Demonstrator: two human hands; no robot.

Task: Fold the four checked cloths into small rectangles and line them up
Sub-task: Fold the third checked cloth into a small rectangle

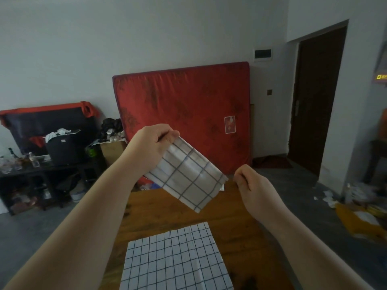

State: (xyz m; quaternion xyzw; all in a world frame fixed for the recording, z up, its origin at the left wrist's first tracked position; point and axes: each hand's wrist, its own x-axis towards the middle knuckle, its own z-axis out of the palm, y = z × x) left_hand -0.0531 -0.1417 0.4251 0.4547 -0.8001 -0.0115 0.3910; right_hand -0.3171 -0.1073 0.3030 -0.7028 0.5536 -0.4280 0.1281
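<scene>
Your left hand (154, 141) pinches the top corner of the folded checked cloth (186, 174) between thumb and curled fingers, so the cloth hangs slanted in the air above the far half of the wooden counter (240, 216). Your right hand (253, 187) is curled as if to pinch but holds nothing. It sits just beside the cloth's right corner, and I judge them apart, though the gap is slight.

Close that gap first. Take the right corner with thumb and forefinger through every layer, not the top one alone, or the fold will slide open when you pull it level. Then draw both hands gently apart until the upper edge is taut and the grid lines run straight. Use those blue lines as your guide for squaring the next fold.

Lower it to the bare wood beyond the flat checked cloth (176, 260), which lies spread and creased at the near edge. Set the folded piece down clear of it so the two do not overlap. Press along the crease with flat fingers before letting go, since thin fabric like this probably springs back.

Only these two cloths are in view; the other two are not.
</scene>
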